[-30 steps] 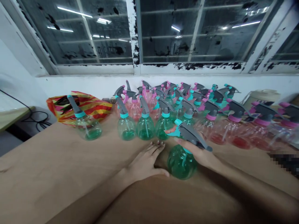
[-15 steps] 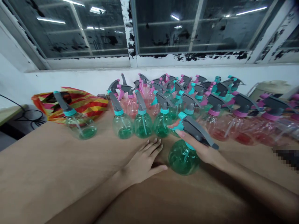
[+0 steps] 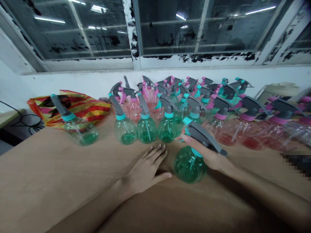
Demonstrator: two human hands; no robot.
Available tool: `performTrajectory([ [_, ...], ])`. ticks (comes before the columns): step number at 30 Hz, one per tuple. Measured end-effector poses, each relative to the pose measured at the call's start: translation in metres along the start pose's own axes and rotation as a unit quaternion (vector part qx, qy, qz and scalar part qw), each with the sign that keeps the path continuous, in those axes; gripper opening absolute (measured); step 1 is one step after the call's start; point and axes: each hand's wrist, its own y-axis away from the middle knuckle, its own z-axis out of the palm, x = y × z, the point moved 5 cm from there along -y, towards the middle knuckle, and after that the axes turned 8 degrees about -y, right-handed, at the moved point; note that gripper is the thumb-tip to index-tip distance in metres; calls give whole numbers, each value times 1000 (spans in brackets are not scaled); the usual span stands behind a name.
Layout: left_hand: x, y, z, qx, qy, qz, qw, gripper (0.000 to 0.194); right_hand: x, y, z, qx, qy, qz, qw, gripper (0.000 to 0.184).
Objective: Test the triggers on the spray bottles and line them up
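A green spray bottle (image 3: 189, 166) with a grey and teal trigger head is gripped at its neck by my right hand (image 3: 209, 150). My thumb and fingers wrap round the head below the grey lever, the fingertips near the teal trigger. To the left of it, my left hand (image 3: 148, 166) lies flat on the wooden table (image 3: 60, 181), fingers stretched out and holding nothing. Just beyond its fingertips stand green spray bottles, among them one (image 3: 147, 131) at the front of the group and another (image 3: 167, 129) beside it.
Pink spray bottles (image 3: 252, 136) line the right side, with several more pink and green ones behind. A lone green bottle (image 3: 81, 131) stands at left before a striped red-yellow bag (image 3: 97, 108). Behind are a wall and windows (image 3: 85, 35); a beige container (image 3: 279, 90) sits back right.
The fingers of my right hand have drawn in round the teal trigger, which now shows less. My left hand stays flat on the table. The whole view has shifted slightly.
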Motion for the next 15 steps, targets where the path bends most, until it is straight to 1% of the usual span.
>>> performTrajectory([
  [2,0,1,1,-1,5,1,1000,72,0,-1,1,-19,-9,5,1000,16],
  [6,1,1,0,1,10,1,1000,72,0,-1,2,-16,-2,10,1000,21],
  [9,1,1,-1,4,15,1,1000,72,-1,-1,3,-25,-5,3,1000,25],
  [13,2,2,0,-2,18,3,1000,74,4,1,4,-41,-3,17,999,30],
  [15,2,3,1,-1,18,2,1000,75,5,1,3,-32,9,10,999,31],
])
